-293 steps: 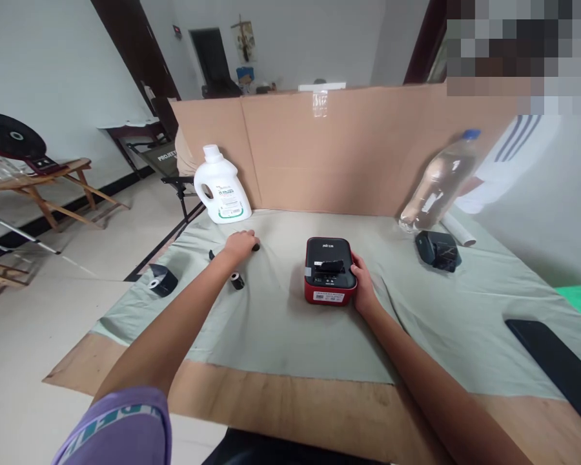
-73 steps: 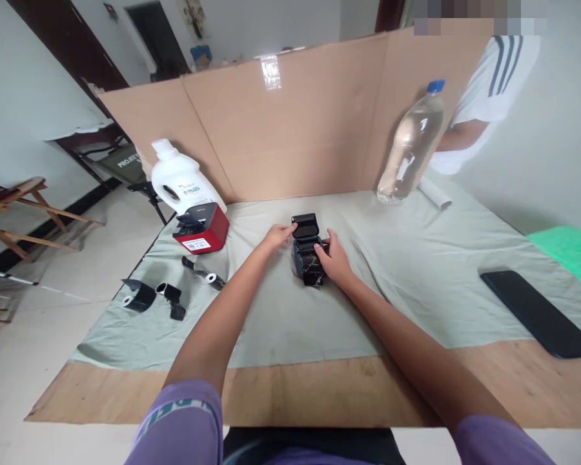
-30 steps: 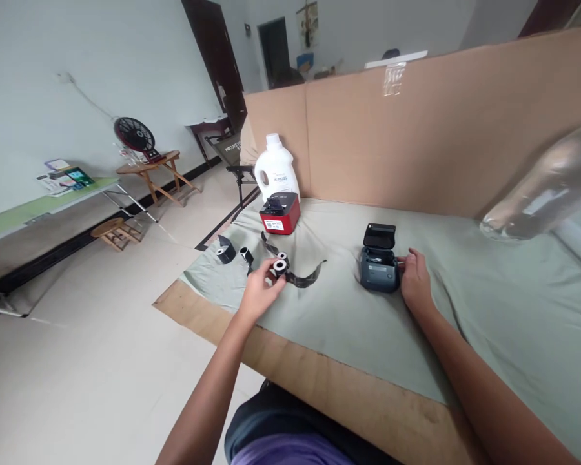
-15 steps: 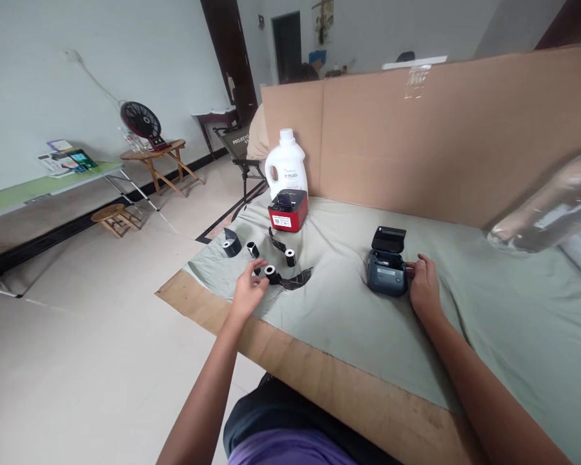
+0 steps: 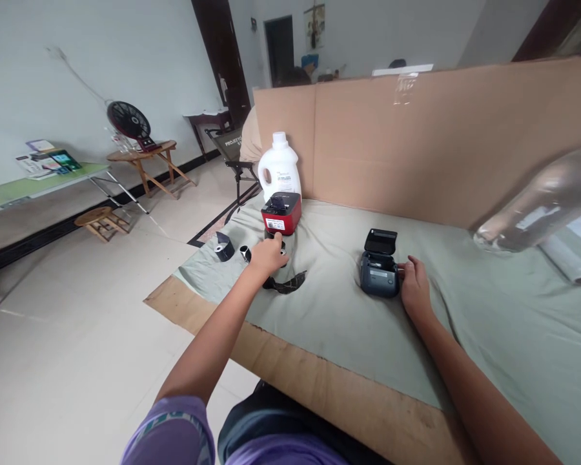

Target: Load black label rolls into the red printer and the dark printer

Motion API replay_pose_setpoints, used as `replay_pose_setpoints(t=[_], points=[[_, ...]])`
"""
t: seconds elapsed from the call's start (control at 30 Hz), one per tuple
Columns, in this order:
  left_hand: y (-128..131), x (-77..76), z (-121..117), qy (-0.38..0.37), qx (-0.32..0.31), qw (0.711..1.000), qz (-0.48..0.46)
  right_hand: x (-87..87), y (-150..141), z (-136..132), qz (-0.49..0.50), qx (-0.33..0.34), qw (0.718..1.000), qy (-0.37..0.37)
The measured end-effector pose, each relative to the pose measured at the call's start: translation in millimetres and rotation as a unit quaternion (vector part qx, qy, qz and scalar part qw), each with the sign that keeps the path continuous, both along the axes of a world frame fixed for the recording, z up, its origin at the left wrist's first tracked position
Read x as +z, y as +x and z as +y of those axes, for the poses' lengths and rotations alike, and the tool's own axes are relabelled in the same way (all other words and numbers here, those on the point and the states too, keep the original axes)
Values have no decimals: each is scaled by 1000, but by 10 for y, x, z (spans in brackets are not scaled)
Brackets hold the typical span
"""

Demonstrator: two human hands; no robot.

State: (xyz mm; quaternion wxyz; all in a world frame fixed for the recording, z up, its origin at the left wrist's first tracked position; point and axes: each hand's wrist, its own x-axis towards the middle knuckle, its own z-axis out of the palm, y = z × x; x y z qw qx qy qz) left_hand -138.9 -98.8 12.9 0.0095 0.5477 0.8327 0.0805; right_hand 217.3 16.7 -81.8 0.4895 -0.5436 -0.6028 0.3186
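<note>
My left hand (image 5: 267, 256) reaches over a small black label roll (image 5: 283, 252) with a white core, thumb and finger apart around it; contact is partly hidden. Below the hand lies a loose black strip (image 5: 290, 284), its roll covered by my hand. To the left are another small roll (image 5: 244, 253) and a larger dark roll (image 5: 224, 247) with its end sticking up. My right hand (image 5: 415, 289) rests its extended fingers against the right side of a dark blue label printer (image 5: 380, 278), whose lid (image 5: 380, 241) stands raised.
A red and black box-shaped device (image 5: 281, 213) stands before a white jug (image 5: 279, 166). Behind them rises a cardboard panel (image 5: 392, 142). At right lie a plastic-wrapped bundle (image 5: 532, 210) and a grey tube (image 5: 569, 258). Cloth covers the board, whose wooden edge (image 5: 290, 358) faces me.
My left hand has moved right and forward, from beside the roll with the loose strip to the small roll near the red device. My right hand stays at the printer. The view has shifted slightly.
</note>
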Motion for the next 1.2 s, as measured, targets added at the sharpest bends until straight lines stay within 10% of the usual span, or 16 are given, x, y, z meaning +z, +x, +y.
replay_pose_setpoints(t=[0.17,0.33,0.43,0.67,0.93,1.2], points=[[97,21,-111,156,-82,965,-195,40,-31,-22,-28,-14,998,60],[714,0,108,293,-187,780,-520,406,-113,-158,-66,49,987,135],[1167,-66,304,294,-243,732,-565,690,-169,-236,-25,203,978,46],[1694,-311,607,304,-322,738,-509,900,36,-127,51,304,950,-57],[1666,-697,755,367,-426,725,-397,1040,193,242,-112,396,902,-127],[1686,-810,725,376,-340,814,-285,898,62,572,-281,308,909,-12]])
